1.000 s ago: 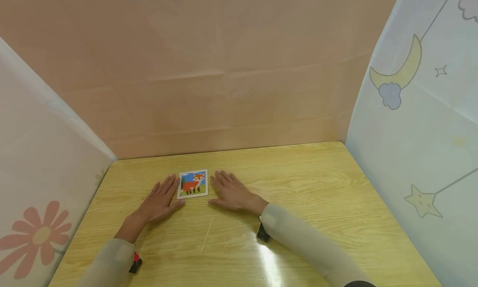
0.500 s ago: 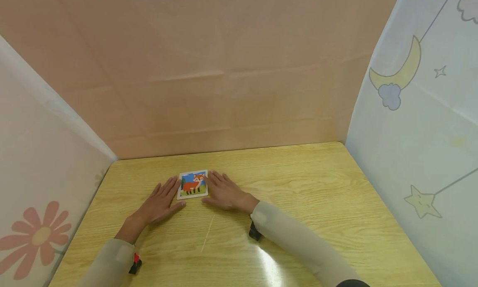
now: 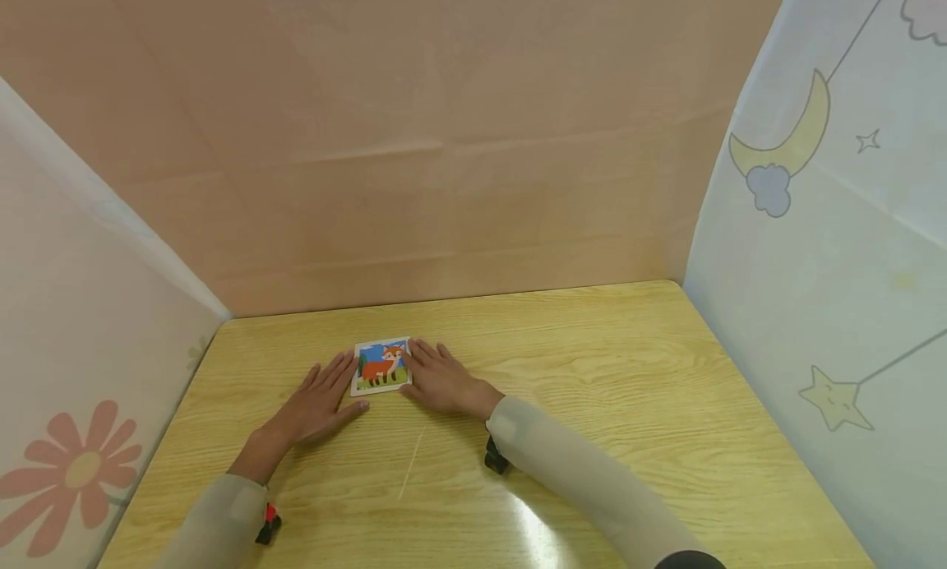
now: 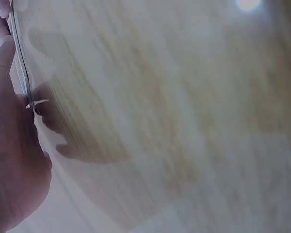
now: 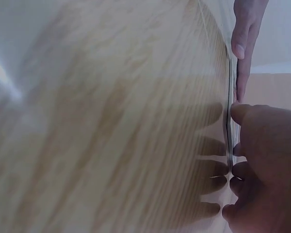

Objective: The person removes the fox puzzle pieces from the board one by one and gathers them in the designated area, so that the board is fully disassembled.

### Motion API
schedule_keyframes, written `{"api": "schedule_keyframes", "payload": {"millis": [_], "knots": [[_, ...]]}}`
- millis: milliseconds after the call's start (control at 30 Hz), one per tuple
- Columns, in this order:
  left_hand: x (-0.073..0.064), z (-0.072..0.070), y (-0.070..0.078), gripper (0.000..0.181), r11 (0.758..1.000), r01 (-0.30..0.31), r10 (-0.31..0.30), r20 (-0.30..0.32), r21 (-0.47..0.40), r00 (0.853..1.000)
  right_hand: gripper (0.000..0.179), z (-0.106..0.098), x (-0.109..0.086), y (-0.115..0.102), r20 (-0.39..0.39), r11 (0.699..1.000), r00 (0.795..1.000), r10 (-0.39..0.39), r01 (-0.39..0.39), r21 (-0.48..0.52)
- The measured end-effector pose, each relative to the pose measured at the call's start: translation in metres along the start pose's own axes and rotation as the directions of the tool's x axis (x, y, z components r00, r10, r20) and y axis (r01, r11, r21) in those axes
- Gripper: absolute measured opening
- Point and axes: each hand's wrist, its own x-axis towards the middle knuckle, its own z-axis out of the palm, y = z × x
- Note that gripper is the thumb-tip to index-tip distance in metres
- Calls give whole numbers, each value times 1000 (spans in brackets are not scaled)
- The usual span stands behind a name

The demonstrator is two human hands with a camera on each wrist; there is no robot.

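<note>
A square picture board [image 3: 381, 370] with a white border and an orange fox lies flat on the wooden table [image 3: 577, 372]. My left hand [image 3: 316, 400] lies along its left edge, fingers straight and thumb spread below the near corner. At the right edge rests my right hand [image 3: 442, 381], fingers straight, tips overlapping the border. The left wrist view shows the left hand [image 4: 14, 155] beside the board's thin edge [image 4: 22, 68]. In the right wrist view, the right hand [image 5: 271, 160] is at the board's edge [image 5: 228, 87], with the left hand [image 5: 247, 29] beyond.
A plain orange-brown cloth [image 3: 444, 182] hangs behind the table's far edge. Pale printed cloth walls stand on the left [image 3: 81, 289] and right [image 3: 836, 289]. Light glares off the tabletop near the right forearm [image 3: 584, 478].
My right hand has slid left from beside the board until its fingers meet the right border. The left hand and the board have hardly moved.
</note>
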Motion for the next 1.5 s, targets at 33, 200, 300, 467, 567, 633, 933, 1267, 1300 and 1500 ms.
{"api": "schedule_keyframes", "payload": {"millis": [33, 200, 300, 467, 567, 633, 933, 1267, 1300, 1500], "knots": [[0, 0, 0, 90, 1000, 3, -3, 5, -3, 1000, 69, 0, 0, 0, -6, 1000, 1000, -4, 4, -9], [0, 1, -2, 90, 1000, 19, -19, 23, -6, 1000, 64, 0, 1, 1, -34, 998, 999, -27, 25, -52], [0, 2, -2, 90, 1000, 15, -15, 15, -10, 1000, 62, 0, 1, 1, -40, 997, 999, -32, 29, -78], [0, 3, 0, 90, 1000, 4, -4, 10, -11, 1000, 62, -1, -1, 1, -36, 994, 999, -30, 26, -104], [0, 3, 4, 90, 1000, -2, 2, 10, -7, 1000, 62, -2, -2, 2, -34, 994, 999, -29, 25, -108], [0, 2, 7, 90, 1000, -8, 9, 9, -9, 1000, 62, -1, -3, 3, -35, 993, 999, -33, 28, -116], [1, 3, 18, 91, 999, -38, 38, 8, 18, 999, 64, -3, -15, 10, -23, 989, 998, -54, 50, -137], [6, 5, 36, 92, 996, -72, 70, 39, 46, 997, 65, -4, -34, 23, -23, 976, 996, -85, 79, -205], [6, 6, 38, 92, 996, -78, 76, 39, 49, 996, 65, -4, -36, 24, -25, 975, 996, -87, 80, -208], [9, 10, 49, 92, 992, -116, 114, 45, 43, 992, 64, -2, -52, 34, -33, 973, 995, -99, 90, -214]]}}
